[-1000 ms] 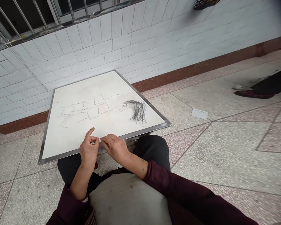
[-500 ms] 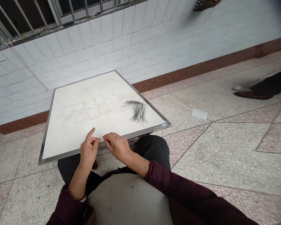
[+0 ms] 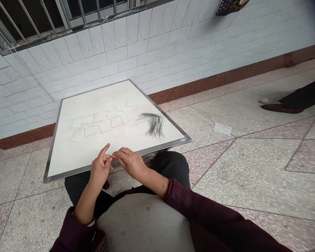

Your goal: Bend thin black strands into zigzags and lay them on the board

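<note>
Over the near edge of the white board (image 3: 86,154), my left hand (image 3: 99,169) and my right hand (image 3: 131,162) meet fingertip to fingertip. Both are closed in a pinch on a thin wire, mostly hidden by the fingers; the left index finger points up and away. Beyond them, several thin dark wires bent into step shapes (image 3: 99,126) lie in two rows across the board. A loose pile of straight, thin black wires (image 3: 155,125) rests at its right side.
A metal rim (image 3: 68,174) frames the board, which stands above my knees (image 3: 170,168). Behind it is a white tiled wall (image 3: 105,66) with a barred window (image 3: 49,17). On the floor lies a white paper (image 3: 222,129); another person's shoe (image 3: 282,108) is farther right.
My fingertips have come closer together, and the bit of wire seen between them before is now mostly covered. My left hand has shifted slightly right. The laid-out wires and pile have not moved.
</note>
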